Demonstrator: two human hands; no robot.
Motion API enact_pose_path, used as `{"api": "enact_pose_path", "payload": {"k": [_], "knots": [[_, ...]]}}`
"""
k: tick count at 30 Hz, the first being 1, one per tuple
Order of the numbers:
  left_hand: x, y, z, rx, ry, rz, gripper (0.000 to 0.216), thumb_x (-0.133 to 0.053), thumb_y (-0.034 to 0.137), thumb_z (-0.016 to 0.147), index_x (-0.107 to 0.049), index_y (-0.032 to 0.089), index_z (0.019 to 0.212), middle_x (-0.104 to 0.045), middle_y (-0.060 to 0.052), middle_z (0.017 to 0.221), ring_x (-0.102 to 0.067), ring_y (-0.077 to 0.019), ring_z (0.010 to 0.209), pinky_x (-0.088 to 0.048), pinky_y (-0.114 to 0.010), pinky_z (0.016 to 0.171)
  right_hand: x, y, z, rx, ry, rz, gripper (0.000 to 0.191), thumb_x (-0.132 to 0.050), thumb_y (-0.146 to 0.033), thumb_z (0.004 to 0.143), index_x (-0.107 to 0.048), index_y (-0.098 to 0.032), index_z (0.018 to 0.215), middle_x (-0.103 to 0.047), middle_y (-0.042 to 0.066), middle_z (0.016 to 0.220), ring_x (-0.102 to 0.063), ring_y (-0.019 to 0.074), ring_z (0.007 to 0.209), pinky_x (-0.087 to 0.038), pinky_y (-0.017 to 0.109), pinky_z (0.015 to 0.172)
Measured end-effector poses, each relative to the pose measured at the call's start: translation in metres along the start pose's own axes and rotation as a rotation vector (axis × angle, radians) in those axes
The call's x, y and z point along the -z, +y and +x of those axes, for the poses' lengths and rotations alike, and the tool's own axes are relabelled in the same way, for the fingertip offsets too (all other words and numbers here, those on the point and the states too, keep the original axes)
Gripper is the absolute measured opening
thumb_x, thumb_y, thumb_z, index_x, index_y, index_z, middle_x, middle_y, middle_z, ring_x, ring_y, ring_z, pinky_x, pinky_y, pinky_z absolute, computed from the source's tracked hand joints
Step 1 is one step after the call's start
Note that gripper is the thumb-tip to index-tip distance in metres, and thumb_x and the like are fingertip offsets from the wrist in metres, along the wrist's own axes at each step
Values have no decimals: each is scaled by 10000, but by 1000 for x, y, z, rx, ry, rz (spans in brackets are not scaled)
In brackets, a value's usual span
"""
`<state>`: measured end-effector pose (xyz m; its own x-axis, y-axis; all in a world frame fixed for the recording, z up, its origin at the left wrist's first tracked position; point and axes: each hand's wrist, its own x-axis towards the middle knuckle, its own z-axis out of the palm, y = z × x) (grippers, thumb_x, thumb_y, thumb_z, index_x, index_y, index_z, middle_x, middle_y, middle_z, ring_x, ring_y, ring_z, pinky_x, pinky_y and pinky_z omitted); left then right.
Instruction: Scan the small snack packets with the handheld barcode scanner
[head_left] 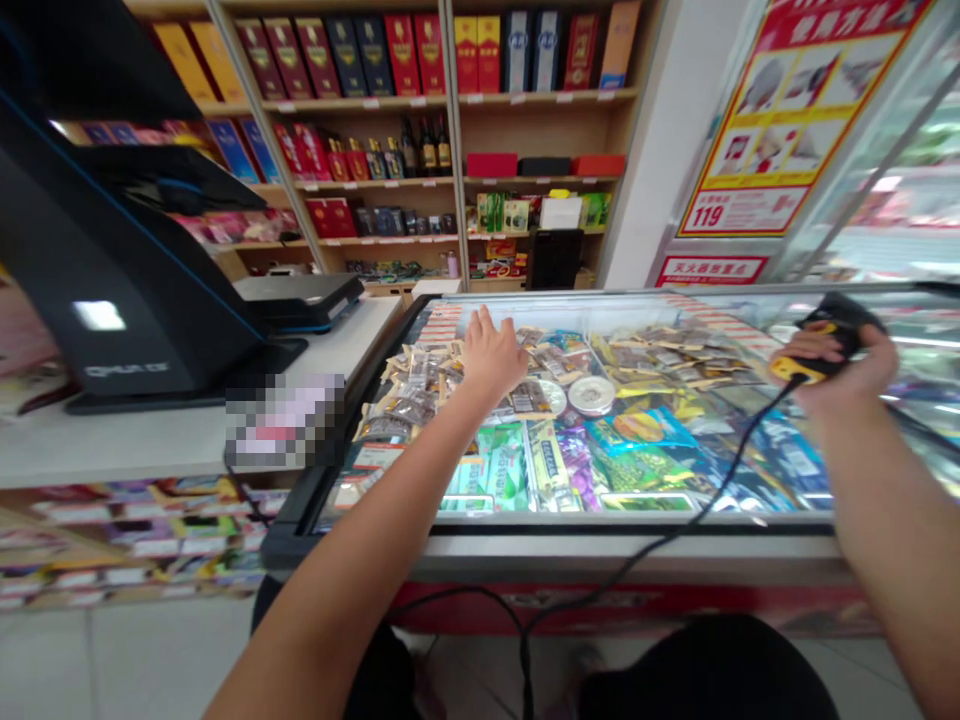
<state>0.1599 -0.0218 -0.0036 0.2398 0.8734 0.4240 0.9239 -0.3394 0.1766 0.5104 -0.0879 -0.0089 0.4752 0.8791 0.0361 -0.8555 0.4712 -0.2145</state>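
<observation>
My left hand (493,352) reaches out over the freezer's glass top with its fingers spread. Nothing shows in its grasp. Beneath and beside it lies a heap of small clear-and-brown snack packets (409,378); whether the fingertips touch them I cannot tell. My right hand (862,365), raised over the right part of the freezer, grips a black and yellow barcode scanner (814,345). From the scanner a black cable (720,490) droops across the glass and down the front. More brown packets (675,355) form a second pile toward the middle.
Ice cream packs (637,430) are seen through the freezer's glass. On the left counter (172,440) stand a checkout machine (150,260) and a scale (300,295), with a blurred-out item (285,420) near the edge. Shelves of boxes (367,55) line the back.
</observation>
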Motion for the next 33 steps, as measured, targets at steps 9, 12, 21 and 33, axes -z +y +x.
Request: {"api": "enact_pose_path", "payload": {"k": [9, 12, 21, 33], "knots": [[-65, 135, 24, -332, -337, -192, 509, -515, 381, 992, -511, 191, 1465, -590, -172, 1461, -550, -328, 1353, -463, -448, 1082, 47, -77, 48, 24, 33, 87, 153, -498, -372, 791, -465, -246, 872, -335, -120, 500, -380, 84, 273, -318, 198, 306], [-89, 159, 38, -218, -348, -227, 586, -442, 493, 1025, -445, 201, 1533, -538, -219, 1503, -483, -380, 1421, -442, -515, 1084, 48, -72, 52, 24, 16, -17, 159, -484, -372, 785, -459, -234, 860, -357, -113, 491, -388, 70, 284, -345, 187, 324], [-117, 165, 71, 17, -367, -360, 572, -700, 298, 942, -498, 135, 1453, -606, -224, 1404, -547, -338, 1361, -479, -457, 1064, 45, -66, 52, -129, -134, -310, 160, -550, -367, 835, -478, -241, 903, -447, -78, 518, -371, 77, 351, -418, 220, 379], [-90, 110, 69, 133, -49, -678, 333, -476, 226, 1026, -625, 144, 1312, -715, -151, 1302, -670, -253, 1204, -506, -319, 972, 31, -44, 34, -342, -327, -857, 348, -768, -455, 739, -549, -224, 877, -383, -100, 544, -269, 45, 371, -336, 196, 405]]}}
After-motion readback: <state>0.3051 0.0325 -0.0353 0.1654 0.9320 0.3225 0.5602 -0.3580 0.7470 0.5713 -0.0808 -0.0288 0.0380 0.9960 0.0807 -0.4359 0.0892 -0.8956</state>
